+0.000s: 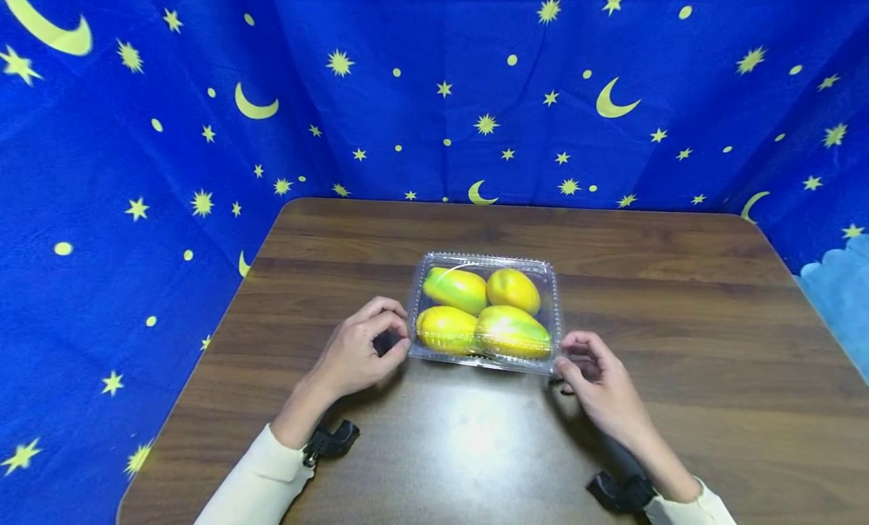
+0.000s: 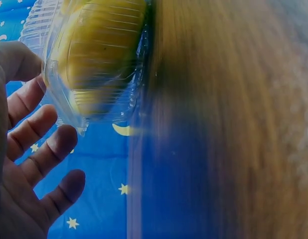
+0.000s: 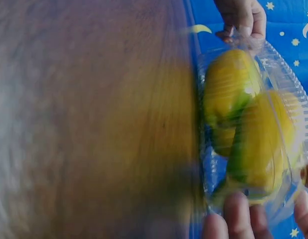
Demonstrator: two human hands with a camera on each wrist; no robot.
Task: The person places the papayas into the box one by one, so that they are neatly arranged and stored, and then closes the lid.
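A clear plastic clamshell container [image 1: 485, 256] with a ridged rim lies on the table. Inside are several yellow mangoes [image 1: 514, 333] with green patches, set in two rows. My left hand [image 1: 360, 349] pinches the rim at the container's near left corner between thumb and index finger. In the left wrist view its other fingers [image 2: 62, 144] spread loosely below that corner. At the near right corner, my right hand [image 1: 604, 393] holds the edge between thumb and fingers. The right wrist view has these fingertips [image 3: 237, 211] at the container's side, mangoes just beyond.
The brown wood-grain table [image 1: 679, 306] reaches back to a blue cloth [image 1: 421, 102] with yellow moons and stars, which also hangs at the left and right. Black straps with mounts [image 1: 333, 440] sit on both wrists, below cream sleeves. Light glares off the near tabletop.
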